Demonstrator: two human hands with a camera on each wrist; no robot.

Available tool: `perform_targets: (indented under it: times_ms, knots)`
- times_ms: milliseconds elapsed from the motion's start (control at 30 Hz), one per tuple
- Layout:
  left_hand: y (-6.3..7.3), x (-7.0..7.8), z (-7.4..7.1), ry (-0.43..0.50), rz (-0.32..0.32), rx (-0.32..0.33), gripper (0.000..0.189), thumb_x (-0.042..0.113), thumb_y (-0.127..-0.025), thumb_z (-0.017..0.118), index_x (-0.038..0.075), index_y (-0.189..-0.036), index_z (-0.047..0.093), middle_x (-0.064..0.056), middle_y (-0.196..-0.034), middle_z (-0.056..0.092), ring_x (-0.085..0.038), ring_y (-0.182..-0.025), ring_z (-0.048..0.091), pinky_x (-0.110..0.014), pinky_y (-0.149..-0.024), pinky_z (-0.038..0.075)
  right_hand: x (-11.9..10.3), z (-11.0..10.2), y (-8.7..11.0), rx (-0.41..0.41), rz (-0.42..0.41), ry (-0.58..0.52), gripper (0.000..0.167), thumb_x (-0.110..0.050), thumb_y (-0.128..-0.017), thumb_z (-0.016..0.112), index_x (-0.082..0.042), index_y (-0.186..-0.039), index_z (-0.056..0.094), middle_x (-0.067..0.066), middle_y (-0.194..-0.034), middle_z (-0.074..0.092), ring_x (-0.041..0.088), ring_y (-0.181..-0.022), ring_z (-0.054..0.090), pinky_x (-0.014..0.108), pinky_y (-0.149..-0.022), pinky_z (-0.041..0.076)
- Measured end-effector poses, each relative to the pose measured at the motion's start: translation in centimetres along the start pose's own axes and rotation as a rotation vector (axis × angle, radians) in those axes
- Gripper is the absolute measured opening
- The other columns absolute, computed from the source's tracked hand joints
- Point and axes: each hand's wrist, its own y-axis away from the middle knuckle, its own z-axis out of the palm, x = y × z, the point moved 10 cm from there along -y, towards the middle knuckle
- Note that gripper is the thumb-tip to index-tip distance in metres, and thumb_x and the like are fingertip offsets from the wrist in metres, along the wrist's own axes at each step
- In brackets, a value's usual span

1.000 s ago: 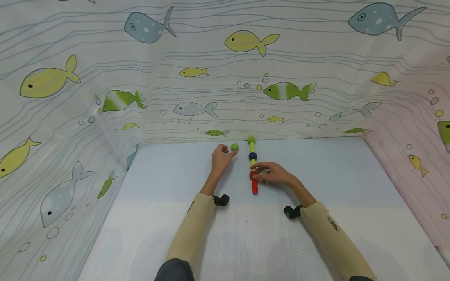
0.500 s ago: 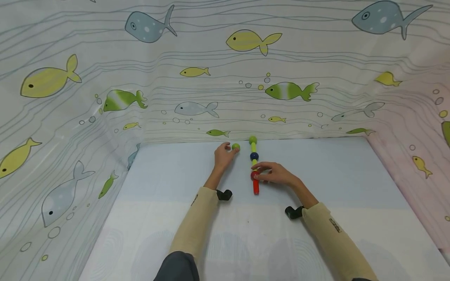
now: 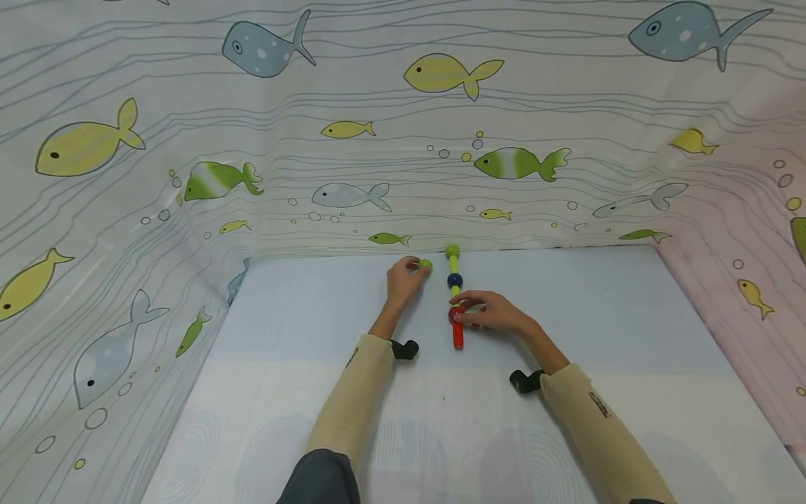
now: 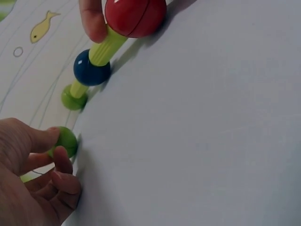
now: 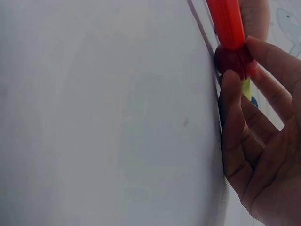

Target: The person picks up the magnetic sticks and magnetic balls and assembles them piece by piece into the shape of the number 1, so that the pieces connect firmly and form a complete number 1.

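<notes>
A loose green ball [image 3: 426, 265] sits between the thumb and fingers of my left hand [image 3: 403, 281], which pinches it near the back edge of the table. To its right runs a straight chain of toy balls and rods. From far to near it has a green ball [image 3: 453, 250], a yellow-green rod [image 3: 454, 264], a dark blue ball [image 3: 455, 280], another yellow-green rod, a red ball [image 4: 136, 16] and a red rod [image 3: 458, 337]. My right hand [image 3: 494, 311] holds the red ball from the right side, its fingers curled around it and partly hiding it.
The white table [image 3: 579, 308] meets a fish-patterned sheet [image 3: 352, 161] at the back, with more of it along the left and right sides. Black wrist-camera mounts [image 3: 405, 349] stick out inward at both cuffs.
My left hand has closed in on the loose green ball, and the ball has shifted slightly right toward the chain. The right hand and the chain stay in place.
</notes>
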Motion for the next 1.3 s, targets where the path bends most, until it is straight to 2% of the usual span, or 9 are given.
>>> perform_targets:
  times_ms: [167, 367, 433, 533, 667, 933, 1133, 1300]
  knots:
    - [0.2, -0.2, -0.1, 0.025, -0.016, -0.004, 0.03, 0.019, -0.089, 0.073, 0.0, -0.112, 0.068, -0.016, -0.104, 0.071, -0.029, -0.094, 0.067, -0.039, -0.085, 0.05, 0.0, 0.0, -0.1, -0.002, -0.015, 0.004, 0.039, -0.023, -0.092, 0.071, -0.015, -0.129, 0.063, 0.005, -0.115, 0.065, 0.023, -0.086, 0.063, 0.037, -0.073, 0.055]
    - [0.7, -0.6, -0.4, 0.106, -0.04, -0.024, 0.03, 0.015, -0.089, 0.073, -0.002, -0.112, 0.067, -0.017, -0.103, 0.07, -0.023, -0.063, 0.067, -0.031, -0.06, 0.055, -0.1, 0.1, 0.0, -0.008, -0.024, -0.004, 0.04, -0.023, -0.093, 0.071, -0.013, -0.13, 0.062, 0.006, -0.115, 0.065, 0.023, -0.085, 0.064, 0.037, -0.073, 0.055]
    - [0.9, -0.8, -0.4, 0.122, -0.044, -0.034, 0.03, 0.016, -0.09, 0.073, -0.002, -0.113, 0.067, -0.016, -0.104, 0.07, -0.018, -0.059, 0.066, -0.028, -0.057, 0.053, -0.1, 0.1, 0.0, -0.008, -0.028, -0.001, 0.04, -0.023, -0.093, 0.071, -0.014, -0.13, 0.062, 0.006, -0.115, 0.065, 0.023, -0.085, 0.063, 0.036, -0.073, 0.055]
    - [1.4, -1.0, -0.5, 0.137, -0.052, -0.054, 0.032, 0.019, -0.089, 0.073, 0.0, -0.114, 0.067, -0.014, -0.105, 0.069, -0.014, -0.059, 0.064, -0.025, -0.057, 0.052, 0.0, 0.0, 0.0, -0.006, -0.029, 0.003, 0.039, -0.023, -0.093, 0.071, -0.015, -0.13, 0.063, 0.006, -0.115, 0.065, 0.024, -0.085, 0.063, 0.037, -0.073, 0.055]
    - [2.3, -0.9, -0.6, 0.13, -0.055, -0.104, 0.032, 0.021, -0.09, 0.073, 0.001, -0.114, 0.068, -0.012, -0.107, 0.069, -0.015, -0.065, 0.066, -0.027, -0.059, 0.053, 0.0, -0.1, 0.0, -0.004, -0.029, 0.005, 0.038, -0.024, -0.093, 0.071, -0.015, -0.129, 0.063, 0.005, -0.115, 0.065, 0.024, -0.086, 0.063, 0.037, -0.073, 0.054]
    - [4.2, 0.4, -1.3, 0.042, -0.003, -0.219, 0.031, 0.025, -0.091, 0.072, 0.005, -0.114, 0.067, -0.009, -0.109, 0.067, -0.017, -0.074, 0.065, -0.028, -0.061, 0.054, -0.2, 0.1, 0.1, -0.008, -0.022, 0.001, 0.04, -0.023, -0.093, 0.07, -0.014, -0.131, 0.062, 0.006, -0.116, 0.065, 0.024, -0.091, 0.062, 0.035, -0.073, 0.055]
    - [5.9, 1.8, -1.9, -0.013, 0.086, -0.298, 0.031, 0.027, -0.089, 0.074, 0.007, -0.113, 0.068, -0.007, -0.105, 0.069, -0.016, -0.075, 0.063, -0.027, -0.062, 0.052, -0.2, 0.2, 0.1, -0.006, -0.012, -0.004, 0.04, -0.023, -0.093, 0.07, -0.014, -0.131, 0.062, 0.007, -0.117, 0.065, 0.023, -0.088, 0.063, 0.035, -0.073, 0.055]
    - [7.8, 3.3, -1.7, -0.06, 0.164, -0.406, 0.03, 0.028, -0.09, 0.074, 0.01, -0.112, 0.068, -0.004, -0.105, 0.069, -0.015, -0.077, 0.06, -0.028, -0.065, 0.052, -0.1, 0.1, 0.2, 0.001, -0.011, -0.005, 0.039, -0.024, -0.093, 0.071, -0.015, -0.13, 0.063, 0.005, -0.117, 0.065, 0.024, -0.088, 0.063, 0.037, -0.074, 0.054]
